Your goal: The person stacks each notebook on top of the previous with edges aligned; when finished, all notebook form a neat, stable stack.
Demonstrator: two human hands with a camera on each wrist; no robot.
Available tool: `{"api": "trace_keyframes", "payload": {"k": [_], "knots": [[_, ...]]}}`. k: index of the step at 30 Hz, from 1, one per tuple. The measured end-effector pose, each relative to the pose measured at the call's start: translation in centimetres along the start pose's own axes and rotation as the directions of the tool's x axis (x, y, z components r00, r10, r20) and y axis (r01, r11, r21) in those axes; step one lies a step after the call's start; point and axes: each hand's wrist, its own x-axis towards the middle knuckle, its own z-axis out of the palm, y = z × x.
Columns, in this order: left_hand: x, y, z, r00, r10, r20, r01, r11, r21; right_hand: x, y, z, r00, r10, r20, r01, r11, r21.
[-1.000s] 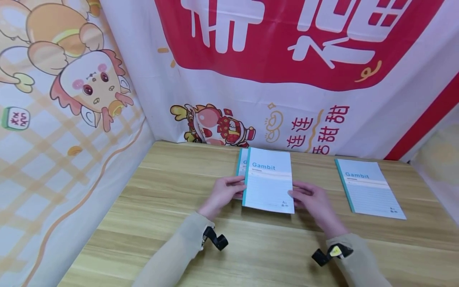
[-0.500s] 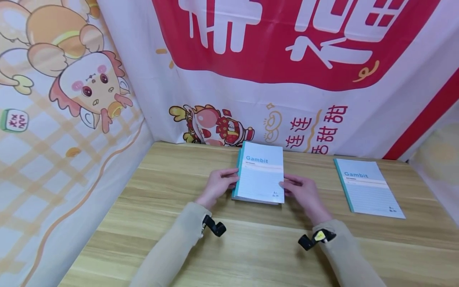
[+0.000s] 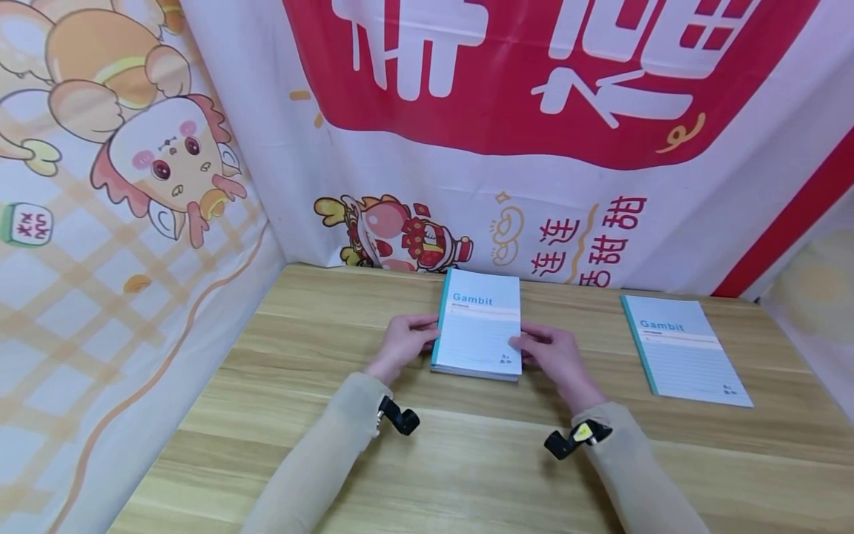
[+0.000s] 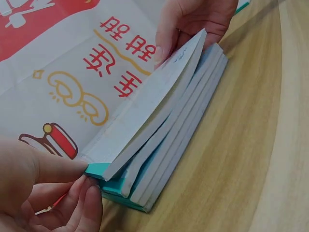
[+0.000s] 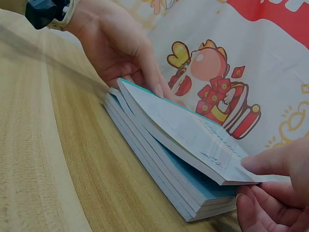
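A stack of several white notebooks with teal spines lies on the wooden table in the head view. The top notebook, with "Gambit" on its cover, is slightly lifted at its right side, and a wedge-shaped gap shows beneath it in the right wrist view. My left hand pinches its spine edge, the finger lying at the teal binding. My right hand grips the right edge, thumb on the cover and fingers beneath. The notebooks below sit roughly aligned on the table.
Another "Gambit" notebook lies flat on the table to the right. Printed white and red cloth hangs behind the table, and a patterned cloth stands along its left side.
Both hands have brought the top notebook left and away from me onto the stack, then lowered it slightly. The notebook beneath it was partly visible at first and is now covered.
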Motion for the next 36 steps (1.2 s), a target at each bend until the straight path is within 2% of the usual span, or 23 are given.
{"api": "trace_keyframes", "payload": {"k": [16,29,36], "knots": [[-0.17,-0.40,0.40,0.998,0.035,-0.052,-0.029,0.993,0.112,0.44,0.77,0.30,1.000,-0.019,-0.011,0.019,0.999,-0.028],[-0.22,-0.65,0.75,0.995,0.037,-0.088,-0.026,0.992,0.122,0.03,0.67,0.53,0.999,-0.021,-0.035,0.019,0.998,-0.062],[-0.24,-0.70,0.82,0.993,0.059,-0.105,-0.046,0.991,0.123,0.06,0.58,0.70,0.999,-0.030,-0.042,0.027,0.997,-0.074]]}}
